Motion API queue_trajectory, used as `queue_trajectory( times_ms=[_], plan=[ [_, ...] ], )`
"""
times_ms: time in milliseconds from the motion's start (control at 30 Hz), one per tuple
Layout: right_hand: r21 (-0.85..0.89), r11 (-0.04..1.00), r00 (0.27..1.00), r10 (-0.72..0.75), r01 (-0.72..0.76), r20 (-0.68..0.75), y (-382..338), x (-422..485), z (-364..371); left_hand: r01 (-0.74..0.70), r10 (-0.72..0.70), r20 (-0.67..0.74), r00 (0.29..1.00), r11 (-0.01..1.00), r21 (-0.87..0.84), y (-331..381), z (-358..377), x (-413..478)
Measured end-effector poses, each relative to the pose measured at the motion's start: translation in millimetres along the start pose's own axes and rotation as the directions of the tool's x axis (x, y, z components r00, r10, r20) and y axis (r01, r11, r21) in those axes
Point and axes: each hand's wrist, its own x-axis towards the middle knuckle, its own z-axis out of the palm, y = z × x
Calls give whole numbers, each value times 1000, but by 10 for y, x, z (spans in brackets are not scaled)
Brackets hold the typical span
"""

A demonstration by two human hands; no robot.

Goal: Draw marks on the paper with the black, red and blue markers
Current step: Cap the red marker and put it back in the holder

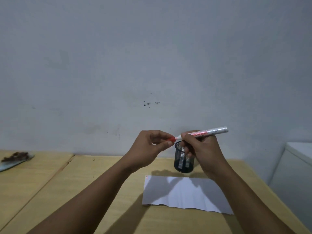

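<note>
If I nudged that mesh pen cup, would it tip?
Probably it would slide, or tip if pushed high: the mesh cup looks light, being see-through wire, and it is taller than wide. The markers standing inside may steady it a little.

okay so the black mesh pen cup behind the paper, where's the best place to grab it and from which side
Judging by its pose, grip the mesh pen cup around its lower wall, coming from the person's left. It stands upright, markers fill its mouth, and the right hand holding the red marker covers its right rim.
</note>
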Motion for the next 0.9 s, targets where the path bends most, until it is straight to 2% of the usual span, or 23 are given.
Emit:
queue_trajectory(
  times_ms=[267, 367, 400, 467, 567, 633, 700, 733, 767, 800, 833, 867, 900],
  plan=[
    [-42, 997, 995, -61, 65, 77, -249, -9, -206, -139, 138, 12, 990, 987, 85, 325, 159, 135],
    [-66, 993, 995, -90, 94, 53, -329, 19, -223, -218, 228, -53, 972, 965, 147, 413, 220, 210],
    [-83, 992, 995, -98, 100, 35, -356, 30, -219, -263, 293, -97, 951, 934, 241, 425, 242, 235],
    [-89, 992, 996, -89, 88, -13, -405, 65, -206, -339, 469, -177, 865, 807, 483, 442, 282, 286],
    [-22, 1000, 999, -20, 19, -44, -454, 120, -169, -366, 650, -165, 741, 598, 713, 448, 320, 354],
    [-9, 1000, 998, 29, -30, -55, -433, 163, -132, -351, 657, -139, 741, 556, 754, 422, 320, 390],
    [-132, 990, 990, 31, -50, -139, -346, 206, -112, -306, 603, -152, 783, 587, 750, 361, 292, 439],
    [-283, 959, 979, -42, -17, -200, -277, 221, -125, -276, 569, -159, 807, 600, 751, 327, 272, 459],
    [-475, 878, 954, -184, 51, -236, -199, 236, -156, -251, 541, -157, 826, 603, 757, 297, 253, 479],
    [-646, 749, 917, -347, 145, -196, -128, 237, -197, -244, 525, -143, 839, 597, 764, 272, 239, 497],
    [-764, 604, 886, -454, 228, -94, -71, 227, -223, -257, 522, -116, 845, 587, 768, 250, 233, 513],
    [-826, 486, 874, -486, 286, 17, 0, 233, -241, -291, 534, -80, 842, 574, 766, 234, 238, 530],
    [-847, 423, 875, -474, 322, 96, 62, 254, -258, -339, 558, -45, 829, 563, 754, 219, 252, 548]
  ],
)
